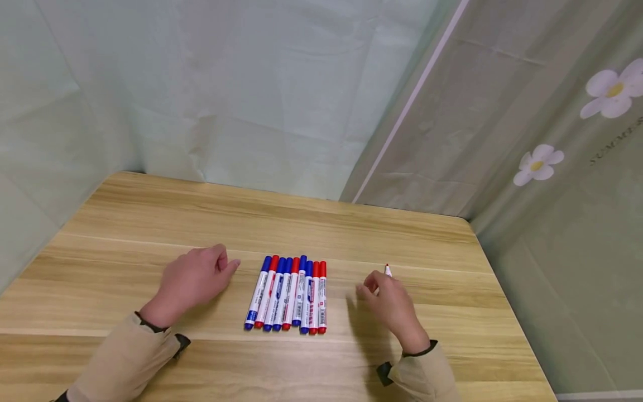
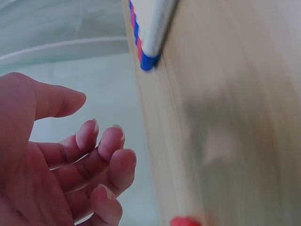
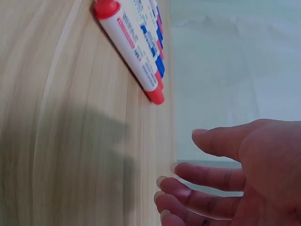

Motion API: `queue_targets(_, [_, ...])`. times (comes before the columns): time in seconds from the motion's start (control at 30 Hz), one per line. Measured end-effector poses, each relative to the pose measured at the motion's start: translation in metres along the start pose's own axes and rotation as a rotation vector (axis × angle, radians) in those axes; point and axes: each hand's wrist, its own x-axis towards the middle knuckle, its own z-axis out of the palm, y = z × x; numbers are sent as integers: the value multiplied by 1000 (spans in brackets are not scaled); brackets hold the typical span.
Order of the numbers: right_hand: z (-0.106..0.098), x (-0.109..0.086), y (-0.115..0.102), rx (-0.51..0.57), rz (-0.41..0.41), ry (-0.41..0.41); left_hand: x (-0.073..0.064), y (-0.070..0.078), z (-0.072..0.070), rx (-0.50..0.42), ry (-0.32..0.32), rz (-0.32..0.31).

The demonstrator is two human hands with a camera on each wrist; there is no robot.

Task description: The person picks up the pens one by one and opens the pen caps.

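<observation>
A row of red and blue capped whiteboard markers (image 1: 286, 296) lies side by side at the middle of the table. Left of it, my left hand (image 1: 198, 279) hovers with loosely bent fingers and nothing in them; the left wrist view shows its palm empty and a blue-ended marker (image 2: 157, 33) beyond the thumb. To the right of the row is my right hand (image 1: 394, 304), fingers relaxed and apart, also empty in the right wrist view. A white marker tip with a red point (image 1: 388, 271) shows just behind this hand, the rest hidden. The nearest row marker (image 3: 129, 49) has red ends.
The wooden table (image 1: 251, 218) reaches back to a pale curtain (image 1: 281, 100). More curtain with white flowers (image 1: 537, 164) hangs at the right. A small red object (image 2: 186, 221) peeks in at the bottom of the left wrist view.
</observation>
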Motion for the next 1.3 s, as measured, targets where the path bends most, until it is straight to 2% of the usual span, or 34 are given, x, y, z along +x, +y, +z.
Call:
queue_targets(0.23, [4,-5,-9,8,-36,-35,-4,12,4,-62,-37,16])
queue_targets(0.4, [6,-6,-15,16,-48,-63,-4,17,6,-78,-64,1])
queue_targets(0.6, [7,-6,-20,4,-87,-63,-5,22,9,-123,-114,1])
queue_targets(0.93, [12,-7,-25,-7,-134,-100,-9,27,15,-137,-119,68])
queue_targets(1.3, [23,-5,-30,-29,-126,-154,-10,30,17,-137,-141,65])
